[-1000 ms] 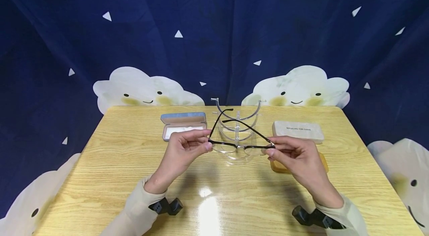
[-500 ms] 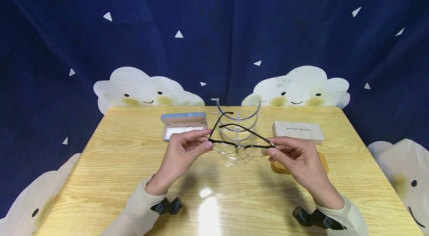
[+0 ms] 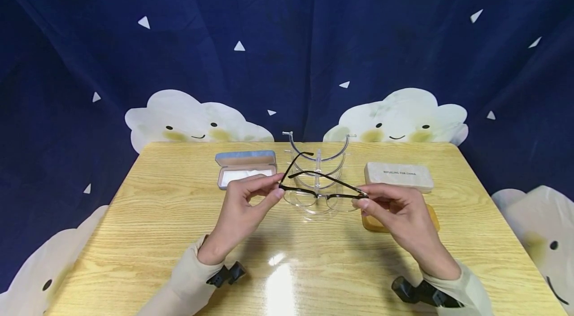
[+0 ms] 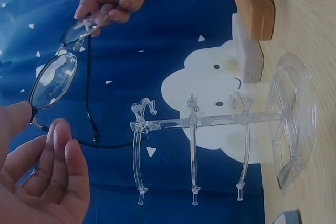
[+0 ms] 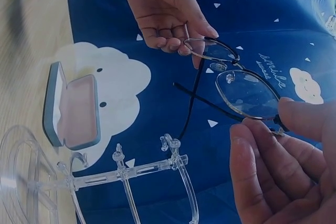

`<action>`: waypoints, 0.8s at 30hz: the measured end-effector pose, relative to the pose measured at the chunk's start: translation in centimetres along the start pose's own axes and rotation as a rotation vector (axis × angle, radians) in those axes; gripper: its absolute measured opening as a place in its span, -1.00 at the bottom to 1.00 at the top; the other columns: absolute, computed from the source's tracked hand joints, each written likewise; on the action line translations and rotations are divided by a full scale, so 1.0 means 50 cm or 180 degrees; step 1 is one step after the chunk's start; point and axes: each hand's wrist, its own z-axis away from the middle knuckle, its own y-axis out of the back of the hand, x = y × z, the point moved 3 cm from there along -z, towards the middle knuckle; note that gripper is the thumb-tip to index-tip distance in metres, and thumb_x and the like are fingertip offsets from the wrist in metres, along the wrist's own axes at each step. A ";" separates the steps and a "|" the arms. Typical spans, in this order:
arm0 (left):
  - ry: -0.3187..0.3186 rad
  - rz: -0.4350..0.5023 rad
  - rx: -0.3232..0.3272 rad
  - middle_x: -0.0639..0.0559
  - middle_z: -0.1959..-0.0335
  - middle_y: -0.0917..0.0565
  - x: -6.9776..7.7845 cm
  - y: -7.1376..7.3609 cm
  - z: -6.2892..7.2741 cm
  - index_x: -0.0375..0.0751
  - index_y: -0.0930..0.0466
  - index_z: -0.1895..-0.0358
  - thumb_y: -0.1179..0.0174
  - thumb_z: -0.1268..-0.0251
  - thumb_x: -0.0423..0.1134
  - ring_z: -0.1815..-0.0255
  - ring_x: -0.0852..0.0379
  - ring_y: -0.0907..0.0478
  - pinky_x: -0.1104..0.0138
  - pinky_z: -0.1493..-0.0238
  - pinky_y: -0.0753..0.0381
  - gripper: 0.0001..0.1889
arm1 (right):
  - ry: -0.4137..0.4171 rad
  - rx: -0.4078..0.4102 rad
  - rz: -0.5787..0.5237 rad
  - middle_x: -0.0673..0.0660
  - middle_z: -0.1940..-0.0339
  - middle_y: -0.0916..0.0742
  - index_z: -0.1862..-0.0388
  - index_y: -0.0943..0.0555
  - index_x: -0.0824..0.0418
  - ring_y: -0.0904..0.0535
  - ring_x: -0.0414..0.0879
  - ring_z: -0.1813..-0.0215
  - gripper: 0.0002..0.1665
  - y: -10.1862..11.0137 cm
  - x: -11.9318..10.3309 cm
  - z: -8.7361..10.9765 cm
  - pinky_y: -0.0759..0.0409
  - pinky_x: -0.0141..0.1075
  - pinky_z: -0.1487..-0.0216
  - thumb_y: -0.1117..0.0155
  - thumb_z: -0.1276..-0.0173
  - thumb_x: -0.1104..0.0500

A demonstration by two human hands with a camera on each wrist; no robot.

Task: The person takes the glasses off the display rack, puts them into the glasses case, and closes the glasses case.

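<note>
Between both hands hangs a pair of eyeglasses [image 3: 317,196] with a black upper rim and clear lenses, temples unfolded and pointing away over the stand. My left hand [image 3: 242,211] pinches its left hinge corner between thumb and fingers. At the opposite hinge, my right hand [image 3: 401,216] pinches the frame the same way. Just behind the glasses is a clear plastic eyeglass stand [image 4: 194,124] with three curved tiers on a post and a round base. In the right wrist view the temples [image 5: 195,95] cross each other, near the stand's top tier.
An open blue glasses case [image 3: 245,158] with a white cloth [image 3: 242,175] inside stands left of the stand. To the right lie a shut pale case [image 3: 399,176] with lettering and an orange case [image 3: 374,225], partly behind my right hand. A navy curtain [image 3: 278,57] backs the table [image 3: 148,236].
The temples have dipped lower and toward me, the right one swinging slightly left. My left wrist has shifted a little to the right; both hands keep their hold on the eyeglasses.
</note>
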 end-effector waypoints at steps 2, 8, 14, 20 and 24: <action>-0.0094 -0.0117 0.0038 -0.08 0.22 -0.83 0.001 0.000 0.000 -0.33 -0.74 -0.16 -0.33 -0.42 -0.37 0.20 0.31 -0.73 0.36 0.04 -0.78 -0.70 | -0.0007 -0.0002 0.0021 -0.19 0.26 -0.88 0.01 -0.72 0.50 -0.80 -0.30 0.28 -0.73 0.000 0.000 0.001 -0.71 -0.47 0.29 -0.39 -0.31 0.51; -0.0295 -0.0255 0.0126 -0.01 0.28 -0.81 0.003 -0.003 0.001 -0.33 -0.75 -0.13 -0.36 -0.39 -0.38 0.22 0.29 -0.71 0.38 0.10 -0.77 -0.71 | 0.0176 0.0032 -0.0106 -0.13 0.27 -0.88 0.02 -0.74 0.41 -0.79 -0.30 0.28 -0.72 -0.001 0.000 -0.002 -0.68 -0.51 0.31 -0.36 -0.31 0.55; -0.0357 -0.0275 0.0157 -0.02 0.26 -0.80 0.004 -0.004 0.001 -0.31 -0.76 -0.13 -0.37 -0.37 -0.39 0.21 0.27 -0.71 0.36 0.10 -0.77 -0.71 | 0.0288 0.0033 -0.0030 -0.18 0.28 -0.87 0.03 -0.75 0.35 -0.78 -0.30 0.30 -0.71 -0.002 0.000 -0.002 -0.64 -0.51 0.34 -0.35 -0.32 0.55; -0.0292 -0.0188 0.0138 -0.03 0.21 -0.82 0.007 -0.005 0.004 -0.30 -0.74 -0.17 -0.36 -0.39 -0.39 0.19 0.28 -0.73 0.37 0.04 -0.78 -0.68 | 0.0257 0.0060 0.0161 -0.22 0.29 -0.85 0.07 -0.77 0.33 -0.75 -0.31 0.30 -0.72 -0.001 -0.002 -0.001 -0.64 -0.47 0.35 -0.40 -0.28 0.53; -0.0300 -0.0122 0.0155 -0.07 0.19 -0.83 0.008 -0.006 0.006 -0.33 -0.72 -0.19 -0.33 -0.40 -0.42 0.19 0.27 -0.73 0.35 0.03 -0.79 -0.67 | 0.0276 0.0076 0.0183 -0.24 0.24 -0.84 0.09 -0.79 0.28 -0.70 -0.35 0.27 -0.70 -0.001 -0.003 -0.003 -0.64 -0.47 0.32 -0.43 -0.25 0.53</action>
